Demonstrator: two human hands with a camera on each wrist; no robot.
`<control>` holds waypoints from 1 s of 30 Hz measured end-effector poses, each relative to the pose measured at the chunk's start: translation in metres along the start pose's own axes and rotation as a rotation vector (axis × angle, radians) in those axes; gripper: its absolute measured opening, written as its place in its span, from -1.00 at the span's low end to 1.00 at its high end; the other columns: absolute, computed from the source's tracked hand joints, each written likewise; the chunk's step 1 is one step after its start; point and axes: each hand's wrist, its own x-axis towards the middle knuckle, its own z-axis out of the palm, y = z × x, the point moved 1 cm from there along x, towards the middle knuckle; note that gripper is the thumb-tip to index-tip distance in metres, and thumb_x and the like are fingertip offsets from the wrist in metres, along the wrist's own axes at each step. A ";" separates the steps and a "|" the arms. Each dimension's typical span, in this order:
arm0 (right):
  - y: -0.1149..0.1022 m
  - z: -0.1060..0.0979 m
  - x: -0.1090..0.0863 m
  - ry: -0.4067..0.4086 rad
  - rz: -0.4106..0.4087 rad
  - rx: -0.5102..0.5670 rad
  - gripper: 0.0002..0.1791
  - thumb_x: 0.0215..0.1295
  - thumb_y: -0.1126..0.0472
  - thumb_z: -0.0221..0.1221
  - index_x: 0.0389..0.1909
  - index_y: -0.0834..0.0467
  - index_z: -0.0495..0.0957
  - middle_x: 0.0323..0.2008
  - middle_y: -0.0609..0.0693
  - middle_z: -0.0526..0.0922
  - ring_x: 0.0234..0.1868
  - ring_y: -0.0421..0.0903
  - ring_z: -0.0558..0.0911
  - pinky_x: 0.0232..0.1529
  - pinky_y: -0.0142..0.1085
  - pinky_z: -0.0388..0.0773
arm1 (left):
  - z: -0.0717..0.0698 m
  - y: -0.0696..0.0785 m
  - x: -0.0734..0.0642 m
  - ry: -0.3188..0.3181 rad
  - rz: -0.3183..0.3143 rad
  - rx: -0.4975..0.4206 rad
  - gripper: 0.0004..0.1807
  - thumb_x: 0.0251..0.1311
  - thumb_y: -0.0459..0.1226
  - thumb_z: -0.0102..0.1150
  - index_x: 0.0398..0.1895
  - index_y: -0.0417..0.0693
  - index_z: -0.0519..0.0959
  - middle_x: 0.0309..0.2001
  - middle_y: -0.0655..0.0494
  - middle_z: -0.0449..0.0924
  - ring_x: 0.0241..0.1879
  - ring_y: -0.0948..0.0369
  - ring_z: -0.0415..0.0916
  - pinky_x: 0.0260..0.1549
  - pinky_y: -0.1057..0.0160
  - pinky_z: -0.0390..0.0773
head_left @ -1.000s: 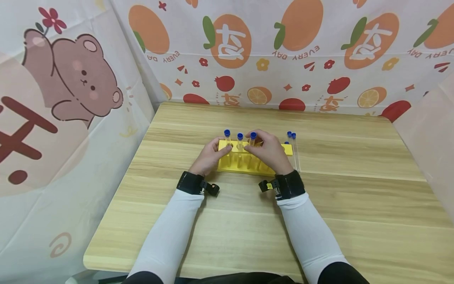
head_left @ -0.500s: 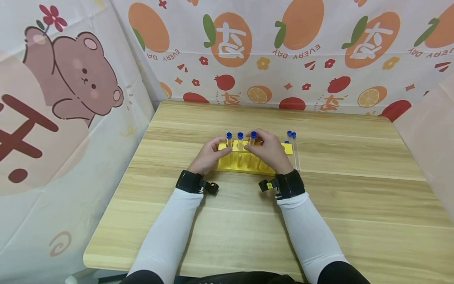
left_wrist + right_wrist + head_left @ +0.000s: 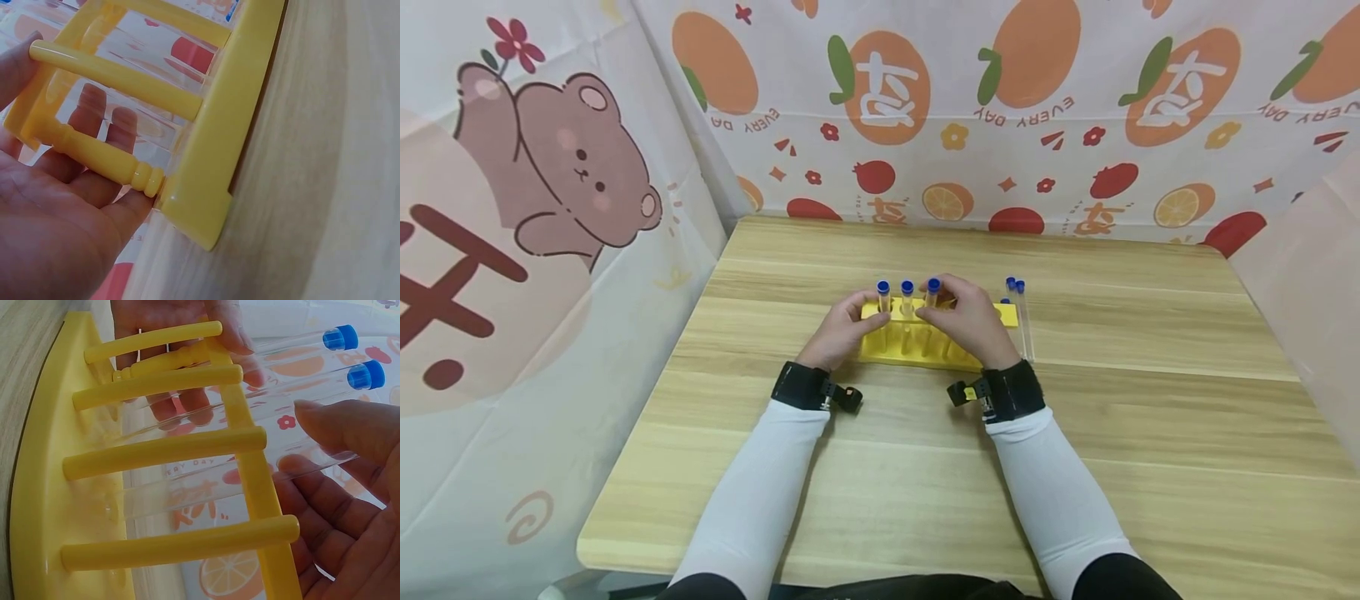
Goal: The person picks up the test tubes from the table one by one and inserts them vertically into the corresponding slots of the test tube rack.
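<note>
A yellow test tube rack (image 3: 910, 360) stands on the table, with several clear, blue-capped test tubes upright in its left part. My left hand (image 3: 842, 327) grips the rack's left end. Its fingers (image 3: 94, 106) reach round behind the end post, and its thumb lies at the top bar, close beside the leftmost test tube (image 3: 883, 287). A middle test tube (image 3: 907, 289) stands untouched between the hands. At the third test tube (image 3: 933, 287), my right hand (image 3: 968, 321) holds the upper part below the cap, between thumb (image 3: 337, 425) and fingers. The right hand hides several rack holes in the head view.
More blue-capped test tubes (image 3: 1026, 321) lie on the wooden table (image 3: 1120, 417) beside and behind the rack's right end. A printed cloth (image 3: 955, 167) hangs behind the table's far edge, with another cloth (image 3: 572, 333) along the left side.
The leftmost test tube, tilted and higher a second ago, now stands straighter and lower in the rack. Both hands have stayed nearly in place, the right one still at the third tube.
</note>
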 end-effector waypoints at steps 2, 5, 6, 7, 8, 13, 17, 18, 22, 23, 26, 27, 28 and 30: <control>0.000 -0.001 -0.001 -0.002 -0.003 0.001 -0.63 0.22 0.06 0.36 0.00 0.07 0.59 -0.21 -0.06 0.61 -0.17 -0.07 0.54 -0.09 -0.17 0.56 | 0.000 -0.001 0.000 -0.003 0.006 -0.002 -0.70 0.33 -0.25 0.20 0.08 -0.11 0.50 0.15 0.07 0.45 -0.01 0.20 0.45 -0.09 0.31 0.48; 0.001 -0.004 -0.002 -0.004 -0.009 0.004 -0.60 0.22 0.03 0.36 0.01 0.11 0.58 -0.17 -0.04 0.63 -0.13 -0.07 0.56 -0.05 -0.15 0.56 | 0.000 -0.003 0.001 -0.006 0.006 -0.005 -0.71 0.33 -0.24 0.21 0.07 -0.10 0.50 0.15 0.08 0.44 0.00 0.19 0.44 -0.09 0.31 0.48; 0.001 -0.005 -0.003 -0.004 -0.011 0.004 -0.58 0.21 0.01 0.36 0.02 0.11 0.58 -0.16 -0.04 0.63 -0.12 -0.07 0.57 -0.04 -0.15 0.56 | 0.000 -0.003 0.001 -0.005 0.005 -0.007 -0.71 0.33 -0.24 0.21 0.07 -0.09 0.50 0.16 0.08 0.43 0.01 0.18 0.43 -0.10 0.31 0.48; 0.000 -0.007 -0.004 -0.004 -0.011 0.002 -0.56 0.21 -0.02 0.36 0.02 0.11 0.57 -0.16 -0.03 0.64 -0.10 -0.07 0.57 -0.03 -0.14 0.57 | 0.000 -0.004 0.001 -0.005 0.003 -0.006 -0.71 0.33 -0.24 0.21 0.06 -0.08 0.51 0.16 0.09 0.43 0.02 0.18 0.43 -0.10 0.32 0.48; 0.000 -0.008 -0.004 -0.005 -0.010 0.000 -0.54 0.20 -0.05 0.36 0.03 0.10 0.57 -0.14 -0.02 0.64 -0.08 -0.07 0.58 -0.02 -0.14 0.57 | 0.000 -0.003 0.001 -0.004 0.001 -0.005 -0.71 0.33 -0.24 0.21 0.06 -0.08 0.51 0.17 0.09 0.43 0.03 0.18 0.42 -0.09 0.32 0.48; 0.002 -0.021 -0.009 -0.007 0.028 -0.008 -0.37 0.14 -0.24 0.34 0.17 -0.01 0.51 -0.03 0.00 0.65 0.01 -0.07 0.58 0.01 -0.11 0.56 | 0.001 -0.002 0.001 0.004 -0.008 0.006 -0.69 0.33 -0.25 0.21 0.09 -0.10 0.50 0.19 0.07 0.41 0.06 0.17 0.40 -0.08 0.33 0.47; 0.012 -0.035 -0.012 0.000 0.041 0.015 -0.28 0.19 -0.32 0.24 0.31 -0.09 0.39 0.07 0.06 0.61 0.09 -0.06 0.53 0.05 -0.08 0.51 | 0.001 0.001 0.000 -0.001 -0.016 -0.001 -0.68 0.33 -0.30 0.20 0.11 -0.17 0.49 0.18 0.06 0.41 0.08 0.15 0.38 -0.07 0.31 0.47; 0.014 -0.040 -0.013 0.004 0.044 0.017 -0.28 0.22 -0.33 0.20 0.34 -0.10 0.36 0.09 0.07 0.59 0.10 -0.05 0.52 0.07 -0.07 0.49 | 0.001 0.001 0.000 -0.001 -0.016 -0.002 -0.68 0.33 -0.30 0.20 0.11 -0.17 0.49 0.18 0.06 0.41 0.07 0.15 0.38 -0.07 0.31 0.47; 0.023 -0.064 -0.017 0.065 0.053 0.007 -0.30 0.35 -0.34 0.04 0.39 -0.07 0.30 0.12 0.07 0.55 0.09 0.01 0.52 0.09 -0.01 0.49 | 0.000 0.001 0.000 0.000 -0.024 -0.003 -0.68 0.33 -0.30 0.19 0.11 -0.15 0.49 0.21 0.07 0.40 0.09 0.16 0.37 -0.06 0.30 0.46; 0.026 -0.070 -0.018 0.087 0.074 0.003 -0.29 0.35 -0.35 0.03 0.39 -0.06 0.30 0.12 0.06 0.55 0.09 0.02 0.52 0.10 0.00 0.49 | 0.000 0.000 0.000 0.002 -0.019 -0.004 -0.68 0.33 -0.29 0.19 0.12 -0.13 0.49 0.22 0.07 0.39 0.09 0.17 0.37 -0.06 0.30 0.46; 0.038 -0.088 -0.020 0.150 0.161 -0.018 -0.26 0.32 -0.35 0.05 0.38 -0.02 0.31 0.11 0.09 0.55 0.12 0.06 0.50 0.13 0.07 0.46 | 0.000 -0.002 0.001 -0.001 -0.014 -0.019 -0.67 0.33 -0.30 0.19 0.13 -0.14 0.49 0.25 0.06 0.38 0.14 0.17 0.34 -0.05 0.32 0.46; 0.043 -0.094 -0.021 0.165 0.199 -0.026 -0.24 0.30 -0.37 0.06 0.38 -0.01 0.31 0.10 0.09 0.55 0.13 0.07 0.49 0.13 0.07 0.46 | 0.000 -0.002 0.001 -0.002 -0.013 -0.019 -0.67 0.33 -0.30 0.19 0.13 -0.14 0.49 0.24 0.06 0.38 0.14 0.17 0.34 -0.05 0.33 0.46; 0.048 -0.098 -0.022 0.178 0.241 -0.035 -0.23 0.29 -0.37 0.08 0.38 -0.01 0.31 0.11 0.10 0.55 0.15 0.08 0.49 0.13 0.07 0.46 | 0.000 -0.003 0.001 0.000 -0.013 -0.019 -0.67 0.33 -0.29 0.20 0.12 -0.13 0.49 0.24 0.07 0.39 0.14 0.17 0.35 -0.05 0.33 0.46; 0.057 -0.106 -0.024 0.189 0.309 -0.050 -0.19 0.26 -0.39 0.09 0.39 -0.01 0.30 0.11 0.12 0.54 0.15 0.10 0.49 0.12 0.06 0.47 | 0.000 -0.003 0.001 0.000 -0.011 -0.020 -0.68 0.32 -0.28 0.21 0.11 -0.11 0.50 0.23 0.07 0.40 0.14 0.18 0.35 -0.04 0.33 0.46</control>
